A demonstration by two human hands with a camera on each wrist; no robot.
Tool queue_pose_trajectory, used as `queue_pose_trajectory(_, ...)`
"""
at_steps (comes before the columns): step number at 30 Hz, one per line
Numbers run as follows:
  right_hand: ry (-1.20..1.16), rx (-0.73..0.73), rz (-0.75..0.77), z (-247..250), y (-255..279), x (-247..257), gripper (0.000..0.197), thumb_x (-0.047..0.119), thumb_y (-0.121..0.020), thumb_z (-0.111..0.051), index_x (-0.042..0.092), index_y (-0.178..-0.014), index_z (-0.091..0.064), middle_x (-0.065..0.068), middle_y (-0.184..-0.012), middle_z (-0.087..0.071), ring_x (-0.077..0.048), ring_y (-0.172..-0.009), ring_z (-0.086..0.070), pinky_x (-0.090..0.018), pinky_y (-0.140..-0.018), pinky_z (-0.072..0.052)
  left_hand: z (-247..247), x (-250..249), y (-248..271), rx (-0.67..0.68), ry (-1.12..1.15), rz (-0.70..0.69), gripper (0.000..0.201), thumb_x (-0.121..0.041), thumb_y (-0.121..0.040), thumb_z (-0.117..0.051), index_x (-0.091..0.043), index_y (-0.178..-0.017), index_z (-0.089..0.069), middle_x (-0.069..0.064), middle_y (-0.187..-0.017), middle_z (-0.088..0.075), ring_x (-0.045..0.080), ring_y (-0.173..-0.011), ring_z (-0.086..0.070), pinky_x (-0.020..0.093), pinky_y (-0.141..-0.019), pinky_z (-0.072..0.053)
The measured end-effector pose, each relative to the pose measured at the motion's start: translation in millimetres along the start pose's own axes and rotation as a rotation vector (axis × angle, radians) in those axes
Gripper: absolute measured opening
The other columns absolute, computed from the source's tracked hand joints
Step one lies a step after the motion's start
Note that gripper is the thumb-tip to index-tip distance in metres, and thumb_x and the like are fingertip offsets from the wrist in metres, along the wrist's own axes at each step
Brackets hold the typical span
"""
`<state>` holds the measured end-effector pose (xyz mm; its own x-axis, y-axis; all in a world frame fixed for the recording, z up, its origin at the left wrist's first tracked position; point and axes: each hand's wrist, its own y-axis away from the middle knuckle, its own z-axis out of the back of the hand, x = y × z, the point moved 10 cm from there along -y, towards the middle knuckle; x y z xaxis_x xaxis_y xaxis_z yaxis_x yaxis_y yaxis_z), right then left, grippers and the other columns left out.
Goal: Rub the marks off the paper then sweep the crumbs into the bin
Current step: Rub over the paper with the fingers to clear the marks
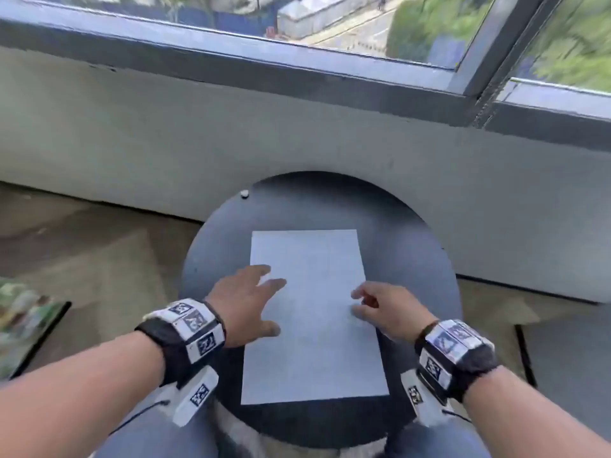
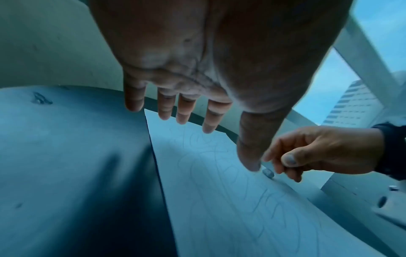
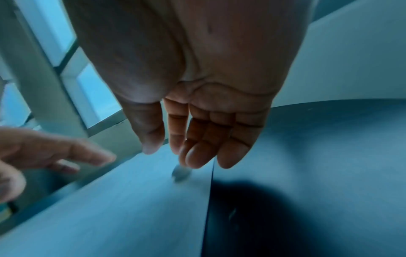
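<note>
A white sheet of paper (image 1: 314,319) lies lengthwise on a round dark table (image 1: 406,259). Faint pencil scribbles show on the paper (image 2: 230,200) in the left wrist view. My left hand (image 1: 264,302) hovers with spread, straight fingers over the sheet's left edge and holds nothing. My right hand (image 1: 358,302) is over the right edge, its fingers relaxed and pointing down. A small grey eraser (image 2: 268,173) lies on the paper right under those fingertips (image 3: 193,156); it looks blurred as the eraser (image 3: 180,173) in the right wrist view, and neither thumb nor fingers close round it.
A small white lump (image 1: 244,193) sits near the table's far left rim. A low grey wall (image 1: 132,143) under a window runs behind the table. A colourful flat object (image 1: 23,322) lies on the floor at the left. No bin is in view.
</note>
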<state>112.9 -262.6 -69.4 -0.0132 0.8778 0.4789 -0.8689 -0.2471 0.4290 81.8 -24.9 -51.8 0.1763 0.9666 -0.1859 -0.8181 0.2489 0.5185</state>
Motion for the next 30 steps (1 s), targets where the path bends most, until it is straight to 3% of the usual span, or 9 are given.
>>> queue_pose_trajectory(4, 0.231, -0.091, 0.066, -24.9, -7.9, 12.0, 0.02, 0.028, -0.089, -0.066, 0.024, -0.109, -0.064, 0.005, -0.1, -0.052, -0.019, -0.097, -0.057, -0.027, -0.077, -0.039, -32.8, 12.7, 5.6, 0.005, -0.119, 0.024, 0.098, -0.075, -0.08, -0.062, -0.039, -0.159, -0.016, -0.001, -0.169, -0.006, 0.024, -0.154, -0.015, 0.044, -0.123, -0.021)
queue_pose_trajectory(8, 0.366, -0.148, 0.03, -19.6, 0.4, 14.3, 0.015, 0.022, -0.093, -0.059, 0.018, -0.107, -0.064, -0.004, -0.11, -0.055, -0.027, -0.106, -0.058, -0.029, -0.081, -0.04, -50.4, 11.8, 25.9, -0.057, -0.121, 0.038, 0.097, -0.07, -0.078, -0.068, -0.04, -0.157, -0.02, 0.0, -0.17, -0.006, 0.022, -0.155, -0.012, 0.048, -0.123, -0.019)
queue_pose_trajectory(12, 0.275, -0.174, -0.021, -11.7, 35.4, 14.9, 0.006, 0.028, -0.093, -0.062, 0.023, -0.095, -0.061, -0.003, -0.106, -0.062, -0.023, -0.092, -0.059, -0.032, -0.076, -0.046, -59.9, 1.4, 41.9, -0.087, -0.089, 0.044, 0.097, -0.069, -0.078, -0.07, -0.038, -0.157, -0.022, 0.002, -0.168, -0.01, 0.023, -0.154, -0.011, 0.05, -0.122, -0.018)
queue_pose_trajectory(17, 0.087, -0.175, -0.02, -18.5, 82.5, 18.0, 0.013, 0.029, -0.088, -0.069, 0.022, -0.091, -0.059, 0.0, -0.086, -0.066, -0.019, -0.073, -0.065, -0.032, -0.063, -0.052, -78.6, -21.4, 48.9, -0.104, -0.088, -0.022, 0.097, -0.071, -0.079, -0.066, -0.04, -0.157, -0.019, -0.001, -0.17, -0.005, 0.024, -0.155, -0.003, 0.059, -0.121, -0.013)
queue_pose_trajectory(21, 0.085, -0.164, 0.005, -31.6, 94.7, 24.2, 0.014, 0.029, -0.085, -0.075, 0.021, -0.088, -0.065, 0.005, -0.088, -0.066, -0.015, -0.078, -0.061, -0.026, -0.061, -0.045, -87.5, -26.6, 54.9, -0.1, -0.017, -0.057, 0.104, -0.071, -0.081, -0.065, -0.037, -0.161, -0.008, -0.003, -0.171, 0.007, 0.022, -0.157, 0.008, 0.062, -0.123, -0.005)
queue_pose_trajectory(25, 0.054, -0.109, 0.029, -46.5, 89.0, 32.0, 0.007, 0.029, -0.086, -0.075, 0.025, -0.083, -0.07, 0.008, -0.079, -0.066, -0.008, -0.07, -0.059, -0.021, -0.056, -0.041, -95.0, -7.1, 56.5, -0.099, -0.004, -0.006, 0.114, -0.079, -0.072, -0.066, -0.036, -0.16, -0.009, -0.001, -0.17, 0.004, 0.023, -0.156, 0.009, 0.061, -0.123, -0.004)
queue_pose_trajectory(30, 0.103, -0.047, 0.121, -56.5, 65.1, 64.0, 0.011, 0.029, -0.093, -0.068, 0.02, -0.091, -0.074, 0.008, -0.085, -0.069, -0.012, -0.083, -0.065, -0.022, -0.067, -0.05, -97.3, -4.4, 51.4, -0.104, -0.018, 0.016, 0.121, -0.086, -0.064, -0.065, -0.039, -0.159, -0.008, -0.001, -0.17, 0.009, 0.025, -0.156, 0.012, 0.062, -0.122, -0.002)
